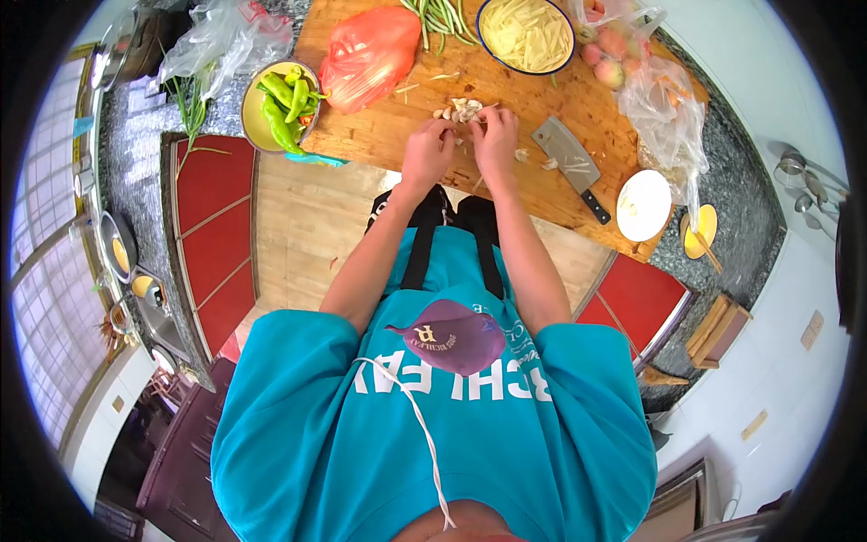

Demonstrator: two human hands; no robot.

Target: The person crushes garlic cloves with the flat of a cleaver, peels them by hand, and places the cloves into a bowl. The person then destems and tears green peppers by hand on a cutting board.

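Observation:
A small pile of garlic cloves (466,110) lies on the wooden board (379,140), near its front edge. Just in front of the pile, my left hand (428,155) has its fingers curled in a pinch. My right hand (495,144) is close beside it, fingertips also pinched together and touching the edge of the pile. Between the fingertips is a pale bit that looks like a garlic clove, mostly hidden. Loose garlic skins (549,163) are scattered to the right. A cleaver (567,154) rests flat beyond them, its black handle towards me.
Left of the board stands a bowl of green peppers (287,104), beside a red plastic bag (372,56). Behind are green beans (441,20) and a bowl of cut pale strips (526,36). On the right are bagged fruit (610,54), a white bowl (644,206) and a yellow bowl (700,230).

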